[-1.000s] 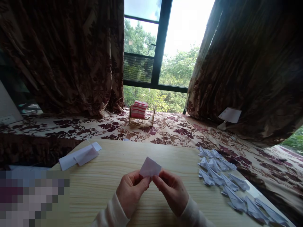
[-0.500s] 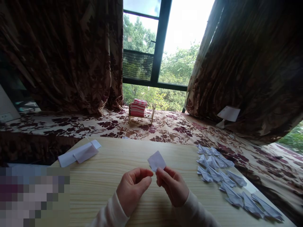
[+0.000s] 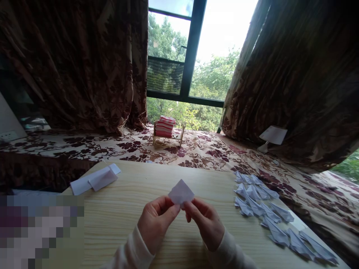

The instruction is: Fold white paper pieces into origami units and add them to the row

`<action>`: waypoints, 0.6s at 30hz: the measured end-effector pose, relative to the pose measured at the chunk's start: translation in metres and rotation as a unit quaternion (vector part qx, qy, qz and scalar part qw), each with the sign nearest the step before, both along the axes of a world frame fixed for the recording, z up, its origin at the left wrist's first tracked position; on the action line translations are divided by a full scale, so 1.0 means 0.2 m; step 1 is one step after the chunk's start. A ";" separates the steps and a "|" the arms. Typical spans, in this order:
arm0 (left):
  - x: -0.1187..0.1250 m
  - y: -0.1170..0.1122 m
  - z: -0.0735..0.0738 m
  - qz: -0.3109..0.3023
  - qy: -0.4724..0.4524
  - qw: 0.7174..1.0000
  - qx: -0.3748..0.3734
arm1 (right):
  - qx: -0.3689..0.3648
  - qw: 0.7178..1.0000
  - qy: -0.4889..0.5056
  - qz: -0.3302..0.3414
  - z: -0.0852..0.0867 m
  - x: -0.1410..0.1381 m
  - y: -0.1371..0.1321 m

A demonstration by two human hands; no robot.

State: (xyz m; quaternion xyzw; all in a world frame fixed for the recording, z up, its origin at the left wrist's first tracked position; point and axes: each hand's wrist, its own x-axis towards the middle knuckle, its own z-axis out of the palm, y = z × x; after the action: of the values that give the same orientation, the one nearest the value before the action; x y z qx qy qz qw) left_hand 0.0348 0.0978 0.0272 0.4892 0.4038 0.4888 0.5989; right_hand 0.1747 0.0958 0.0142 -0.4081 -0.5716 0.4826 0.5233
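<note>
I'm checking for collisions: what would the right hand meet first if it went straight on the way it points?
The paper, which the right hand touches at its fingertips. Beyond that, the left hand looks next in line, though depth is hard to judge.

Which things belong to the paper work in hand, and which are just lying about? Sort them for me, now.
In the work:
white paper square, pinched by the left hand and right hand
folded paper pieces on the right, probably
paper strips on the left, probably

Just lying about, it seems:
striped cloth stack on its small stand
white table lamp
</note>
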 end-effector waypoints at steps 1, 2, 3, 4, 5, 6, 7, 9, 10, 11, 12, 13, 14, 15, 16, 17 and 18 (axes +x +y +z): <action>0.00 0.01 -0.01 0.002 -0.005 1.000 -0.012 | 0.007 1.000 -0.006 -0.002 0.00 0.01 0.00; -0.01 0.02 -0.02 0.003 -0.016 0.999 -0.030 | 0.015 1.000 -0.011 -0.003 0.00 0.01 0.00; -0.01 0.02 -0.03 0.001 -0.036 0.998 -0.053 | 0.023 1.000 -0.016 -0.005 0.00 0.02 0.00; -0.01 0.03 -0.04 -0.001 -0.059 0.995 -0.077 | 0.029 0.999 -0.021 -0.008 0.00 0.02 0.00; -0.01 0.03 -0.04 -0.003 -0.080 0.992 -0.099 | 0.032 0.999 -0.024 -0.011 0.00 0.02 0.00; -0.01 0.03 -0.05 -0.003 -0.095 0.989 -0.115 | 0.032 0.999 -0.023 -0.013 0.00 0.02 0.00; -0.01 0.03 -0.05 -0.003 -0.102 0.987 -0.124 | 0.030 0.999 -0.020 -0.013 0.00 0.02 -0.01; -0.01 0.03 -0.05 -0.005 -0.101 0.987 -0.125 | 0.023 1.000 -0.006 -0.004 0.00 0.01 -0.01; -0.01 0.02 -0.05 -0.005 -0.092 0.989 -0.116 | 0.021 1.000 0.003 0.003 0.00 0.01 -0.01; -0.01 0.02 -0.05 -0.005 -0.078 0.992 -0.100 | 0.021 1.000 0.012 0.010 -0.01 0.01 -0.01; -0.01 0.02 -0.05 -0.003 -0.060 0.995 -0.082 | 0.025 0.999 0.018 0.015 -0.01 0.01 -0.01; -0.01 0.02 -0.05 -0.002 -0.041 0.997 -0.064 | 0.030 0.999 0.021 0.017 -0.02 0.01 -0.01; -0.01 0.02 -0.06 -0.002 -0.028 0.998 -0.051 | 0.034 0.999 0.020 0.016 -0.02 0.01 -0.01; -0.01 0.02 -0.06 -0.003 -0.022 0.999 -0.043 | 0.038 0.999 0.016 0.012 -0.03 0.01 -0.01; -0.01 0.02 -0.06 -0.006 -0.024 0.999 -0.044 | 0.041 0.999 0.009 0.005 -0.03 0.01 -0.01; -0.01 0.02 -0.07 -0.010 -0.028 0.999 -0.046 | 0.043 0.999 0.001 -0.002 -0.03 0.01 -0.01; 0.00 0.02 -0.07 -0.012 -0.030 0.998 -0.045 | 0.045 0.999 -0.006 -0.008 -0.03 0.01 -0.01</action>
State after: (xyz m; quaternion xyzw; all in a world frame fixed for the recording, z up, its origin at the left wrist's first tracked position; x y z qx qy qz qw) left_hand 0.0339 0.1024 0.0141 0.4515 0.4020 0.4771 0.6378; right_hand 0.1767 0.0947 0.0081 -0.3913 -0.5925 0.4494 0.5421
